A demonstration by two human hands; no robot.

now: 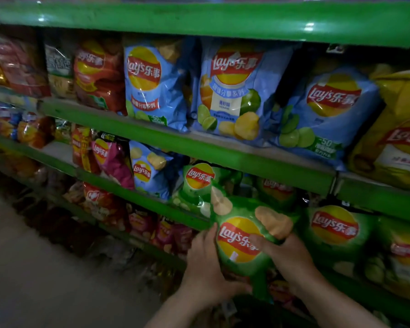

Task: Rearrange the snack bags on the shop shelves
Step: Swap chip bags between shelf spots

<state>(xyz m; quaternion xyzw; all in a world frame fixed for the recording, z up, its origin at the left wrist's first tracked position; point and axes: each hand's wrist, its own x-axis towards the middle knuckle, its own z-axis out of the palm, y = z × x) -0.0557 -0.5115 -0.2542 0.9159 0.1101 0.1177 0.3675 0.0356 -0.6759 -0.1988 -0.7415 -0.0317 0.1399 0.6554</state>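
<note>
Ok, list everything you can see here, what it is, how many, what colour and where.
green held bag: one, green, in front of the lower shelf, gripped by both hands
green bags: several, green, lower shelf behind and right of the held one
blue bags: three, light blue, upper shelf centre
yellow bag: one, yellow, upper shelf far right
red bags: a few, red, upper shelf left
pink bag: one, pink, lower shelf left
shelves: several tiers, green edges
left hand: on the held bag's left side
right hand: on its right side

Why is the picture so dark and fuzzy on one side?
Head view: dim shop light; far-left bags and the floor are dark and blurred. White glare streaks the top shelf edge. The green bag held in the left hand and right hand looks sharper. Wide lens bends the shelves.
</note>
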